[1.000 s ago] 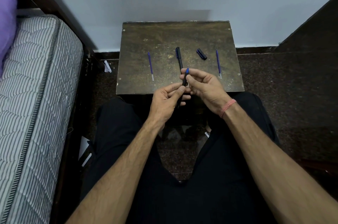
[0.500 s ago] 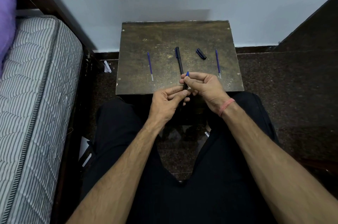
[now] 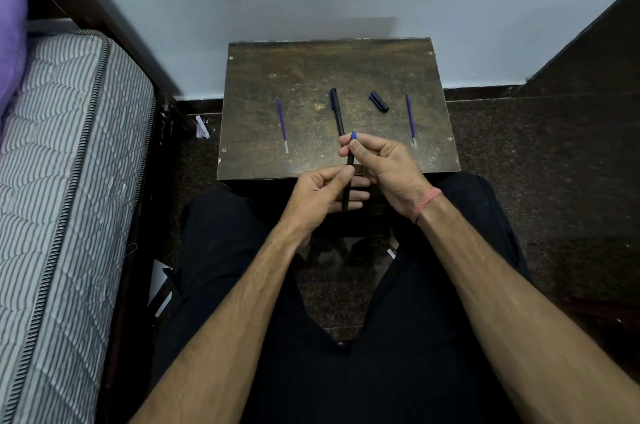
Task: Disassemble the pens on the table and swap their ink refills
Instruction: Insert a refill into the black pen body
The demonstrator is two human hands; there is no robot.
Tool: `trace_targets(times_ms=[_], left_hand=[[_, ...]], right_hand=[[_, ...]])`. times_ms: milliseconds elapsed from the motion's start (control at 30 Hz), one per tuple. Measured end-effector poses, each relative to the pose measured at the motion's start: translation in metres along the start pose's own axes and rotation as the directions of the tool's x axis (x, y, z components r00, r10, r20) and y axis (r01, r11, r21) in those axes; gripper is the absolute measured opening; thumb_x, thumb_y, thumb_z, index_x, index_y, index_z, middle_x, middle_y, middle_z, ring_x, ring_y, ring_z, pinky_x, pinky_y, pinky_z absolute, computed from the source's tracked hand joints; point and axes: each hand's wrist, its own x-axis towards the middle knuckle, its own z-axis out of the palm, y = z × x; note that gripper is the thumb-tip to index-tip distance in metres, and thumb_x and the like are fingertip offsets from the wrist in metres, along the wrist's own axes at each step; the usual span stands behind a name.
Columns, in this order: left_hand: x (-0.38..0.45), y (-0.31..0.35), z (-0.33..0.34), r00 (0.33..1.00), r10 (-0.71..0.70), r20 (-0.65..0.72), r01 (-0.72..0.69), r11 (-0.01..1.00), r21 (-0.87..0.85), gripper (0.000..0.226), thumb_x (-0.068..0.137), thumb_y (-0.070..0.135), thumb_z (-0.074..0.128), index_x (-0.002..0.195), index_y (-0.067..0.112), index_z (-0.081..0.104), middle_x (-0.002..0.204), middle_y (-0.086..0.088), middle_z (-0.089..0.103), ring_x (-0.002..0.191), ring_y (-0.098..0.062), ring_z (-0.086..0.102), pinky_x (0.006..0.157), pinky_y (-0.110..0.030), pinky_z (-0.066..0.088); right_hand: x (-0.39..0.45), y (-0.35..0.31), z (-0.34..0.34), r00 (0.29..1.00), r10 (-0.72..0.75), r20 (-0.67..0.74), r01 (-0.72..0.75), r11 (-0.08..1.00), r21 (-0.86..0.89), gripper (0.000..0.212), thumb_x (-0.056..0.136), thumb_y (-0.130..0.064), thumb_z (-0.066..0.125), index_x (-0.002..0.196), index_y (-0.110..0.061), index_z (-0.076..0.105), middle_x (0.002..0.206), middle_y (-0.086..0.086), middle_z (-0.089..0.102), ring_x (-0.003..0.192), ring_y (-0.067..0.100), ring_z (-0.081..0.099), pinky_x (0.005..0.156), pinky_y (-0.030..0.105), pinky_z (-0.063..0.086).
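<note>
At the far left of the frame lies a striped mattress [image 3: 65,181], with a purple pillow [image 3: 10,42] at the upper left edge. A dark wooden desk [image 3: 311,70] stands at centre against a pale wall. On its left part lies a blue refill [image 3: 282,125], pointing toward the bottom of the frame. Just right of it, near the desk's middle, lies a capped black pen [image 3: 337,112]. Further right a loose black cap [image 3: 379,101] lies at an angle, and near the right edge lies a second blue refill [image 3: 410,120]. Below centre, over the desk's near edge, the left hand [image 3: 318,195] is closed around the lower part of a black barrel [image 3: 347,188], thumb pressed on its side. The right hand [image 3: 388,164] pinches the barrel's upper end, where a blue tip [image 3: 353,135] protrudes above the fingertips. A pink band [image 3: 426,203] circles the right wrist. Black trousers [image 3: 225,285] fill the lower frame.
</note>
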Motion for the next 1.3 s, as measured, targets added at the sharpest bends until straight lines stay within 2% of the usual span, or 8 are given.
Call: trace_targets(times_ms=[133, 333, 600, 700, 800, 1033, 1200, 1300], left_hand=[[0.003, -0.001, -0.002, 0.999, 0.037, -0.038, -0.036, 0.999, 0.028, 0.023, 0.112, 0.007, 0.065, 0.130, -0.002, 0.077, 0.109, -0.023, 0.083, 0.086, -0.013, 0.084, 0.084, -0.028, 0.070], [0.006, -0.010, 0.003, 0.983, 0.068, -0.173, -0.044, 0.989, 0.142, 0.016, 0.106, 0.010, 0.075, 0.118, 0.017, 0.085, 0.090, -0.004, 0.086, 0.084, -0.017, 0.081, 0.092, -0.041, 0.069], [0.007, -0.012, 0.002, 0.984, 0.072, -0.165, -0.058, 0.994, 0.089, 0.013, 0.107, 0.016, 0.075, 0.115, 0.020, 0.086, 0.099, -0.006, 0.088, 0.086, -0.013, 0.081, 0.092, -0.037, 0.069], [0.007, -0.013, 0.002, 0.981, 0.055, -0.186, -0.044, 0.997, 0.062, 0.013, 0.106, 0.020, 0.077, 0.114, 0.020, 0.086, 0.102, -0.007, 0.088, 0.090, -0.016, 0.080, 0.099, -0.047, 0.066], [0.007, -0.014, -0.002, 0.980, 0.059, -0.192, -0.050, 0.997, 0.053, 0.016, 0.106, 0.022, 0.077, 0.118, 0.018, 0.086, 0.106, -0.005, 0.088, 0.093, -0.017, 0.080, 0.098, -0.044, 0.067], [0.010, -0.015, -0.004, 0.975, 0.063, -0.213, -0.070, 0.997, -0.023, 0.016, 0.107, 0.018, 0.075, 0.119, 0.020, 0.085, 0.107, -0.006, 0.088, 0.091, -0.014, 0.080, 0.088, -0.031, 0.069], [0.011, -0.019, -0.009, 0.975, 0.063, -0.212, -0.067, 0.998, -0.011, 0.016, 0.106, 0.022, 0.077, 0.120, 0.023, 0.086, 0.109, -0.005, 0.088, 0.092, -0.014, 0.080, 0.088, -0.032, 0.068], [0.011, -0.021, -0.011, 0.975, 0.069, -0.209, -0.073, 0.997, -0.012, 0.014, 0.105, 0.025, 0.078, 0.114, 0.027, 0.088, 0.108, -0.005, 0.088, 0.090, -0.013, 0.080, 0.083, -0.028, 0.068]], right_hand=[[-0.001, -0.003, -0.001, 1.000, 0.016, -0.015, -0.017, 0.997, -0.073, 0.019, 0.110, -0.023, 0.066, 0.121, -0.017, 0.080, 0.104, -0.004, 0.080, 0.070, 0.004, 0.070, 0.062, 0.015, 0.053], [-0.001, 0.000, 0.009, 0.986, -0.013, -0.168, -0.008, 0.993, -0.121, 0.015, 0.101, -0.018, 0.078, 0.114, -0.012, 0.083, 0.102, 0.008, 0.085, 0.090, 0.015, 0.082, 0.074, 0.019, 0.060], [0.015, -0.015, -0.006, 0.971, -0.111, -0.211, 0.043, 0.951, -0.305, 0.018, 0.102, -0.029, 0.077, 0.119, -0.026, 0.082, 0.106, -0.001, 0.085, 0.077, 0.006, 0.075, 0.054, 0.022, 0.055], [0.038, -0.033, -0.022, 0.862, -0.305, -0.404, -0.040, 0.755, -0.655, 0.019, 0.101, -0.026, 0.078, 0.119, -0.031, 0.083, 0.101, -0.013, 0.082, 0.079, 0.000, 0.072, 0.075, 0.026, 0.064], [0.064, -0.054, -0.033, 0.841, -0.411, -0.352, -0.143, 0.458, -0.878, 0.024, 0.101, -0.029, 0.075, 0.124, -0.033, 0.080, 0.110, -0.014, 0.080, 0.096, 0.006, 0.074, 0.097, 0.031, 0.060], [0.110, -0.066, -0.022, 0.910, -0.361, -0.206, -0.234, -0.038, -0.971, 0.017, 0.103, -0.030, 0.073, 0.117, -0.020, 0.077, 0.119, 0.009, 0.071, 0.116, 0.035, 0.068, 0.092, 0.043, 0.058], [0.100, -0.056, -0.017, 0.916, -0.366, -0.167, -0.217, -0.102, -0.971, 0.016, 0.103, -0.024, 0.073, 0.116, -0.017, 0.077, 0.117, 0.010, 0.073, 0.114, 0.034, 0.066, 0.085, 0.043, 0.056], [0.080, -0.051, -0.010, 0.917, -0.354, -0.182, -0.162, 0.085, -0.983, 0.021, 0.105, -0.025, 0.070, 0.125, -0.018, 0.075, 0.118, 0.004, 0.075, 0.113, 0.026, 0.065, 0.091, 0.039, 0.055]])
